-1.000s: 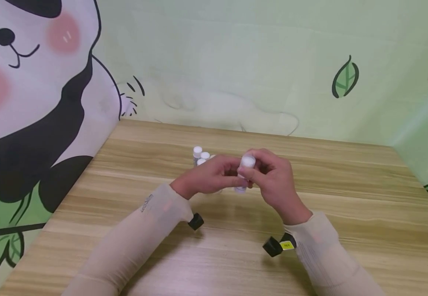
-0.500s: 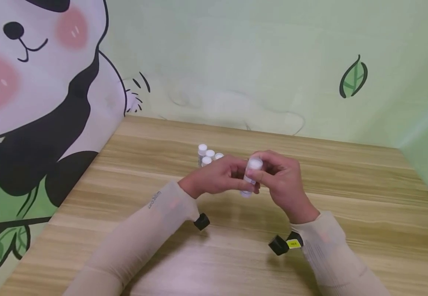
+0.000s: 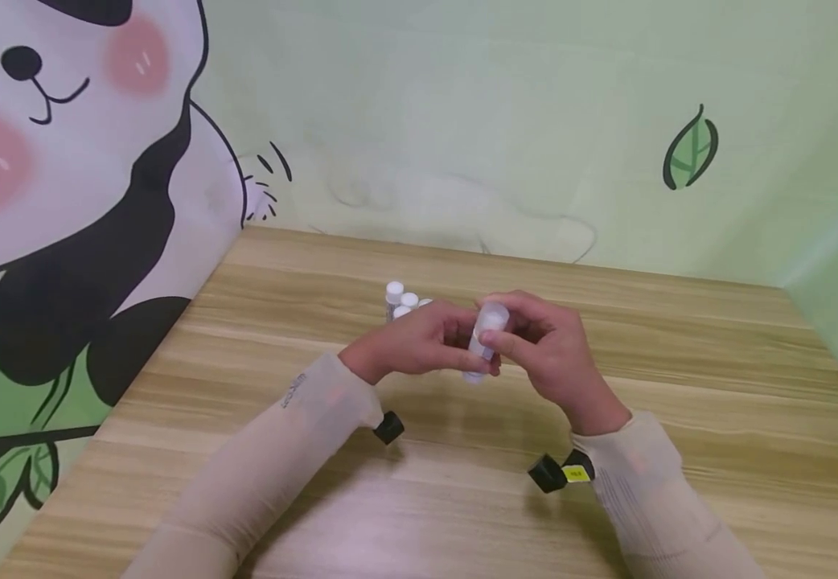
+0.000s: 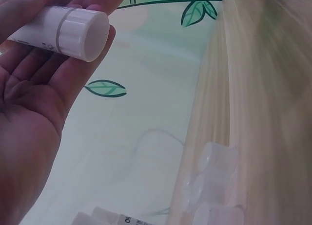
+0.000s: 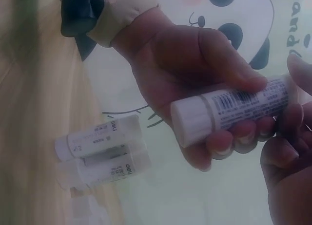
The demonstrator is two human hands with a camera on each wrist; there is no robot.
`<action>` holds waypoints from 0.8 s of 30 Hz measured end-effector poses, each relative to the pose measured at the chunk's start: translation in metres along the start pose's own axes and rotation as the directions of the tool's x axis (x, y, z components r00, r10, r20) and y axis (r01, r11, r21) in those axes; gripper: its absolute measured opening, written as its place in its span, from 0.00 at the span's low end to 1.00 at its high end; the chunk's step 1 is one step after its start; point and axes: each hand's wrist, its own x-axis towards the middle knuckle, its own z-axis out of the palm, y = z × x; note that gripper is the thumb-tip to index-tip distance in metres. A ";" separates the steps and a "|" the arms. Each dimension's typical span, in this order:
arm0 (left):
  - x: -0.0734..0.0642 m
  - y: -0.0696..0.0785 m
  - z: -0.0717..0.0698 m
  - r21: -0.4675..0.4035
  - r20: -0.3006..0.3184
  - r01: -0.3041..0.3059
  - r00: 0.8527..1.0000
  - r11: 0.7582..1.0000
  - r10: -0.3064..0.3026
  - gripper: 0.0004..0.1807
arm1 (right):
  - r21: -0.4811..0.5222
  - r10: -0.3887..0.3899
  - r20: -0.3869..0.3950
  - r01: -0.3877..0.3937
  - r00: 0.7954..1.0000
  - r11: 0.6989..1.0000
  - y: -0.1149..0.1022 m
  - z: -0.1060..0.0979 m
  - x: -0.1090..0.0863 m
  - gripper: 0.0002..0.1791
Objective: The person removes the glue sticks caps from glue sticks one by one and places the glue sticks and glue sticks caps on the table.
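A white glue stick (image 3: 487,334) is held tilted between both hands above the table. My left hand (image 3: 419,342) grips its lower part, thumb across the front and fingers behind; in the right wrist view its printed label and ribbed base show. My right hand (image 3: 552,354) pinches the upper end with thumb and fingers. In the left wrist view the glue stick (image 4: 73,32) lies against the left palm (image 4: 29,118), base outward. Behind the left hand stand several white-topped glue sticks (image 3: 395,297), partly hidden; two labelled ones (image 5: 100,140) show in the right wrist view.
Translucent white cylindrical pieces (image 4: 217,159) appear near the table in the left wrist view, blurred. The wood-grain table (image 3: 679,386) meets a green wall (image 3: 462,121) at the back. A panda print (image 3: 64,161) covers the left side.
The glue stick between the hands leans a little more, its upper end toward the right. Both hands keep their hold on it; the scene shifts slightly with the head view.
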 end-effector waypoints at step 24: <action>-0.010 0.008 -0.023 0.041 -0.088 0.042 0.995 0.998 -0.039 0.10 | -0.049 0.061 -0.087 -0.065 0.994 0.997 -0.005 -0.005 0.001 0.19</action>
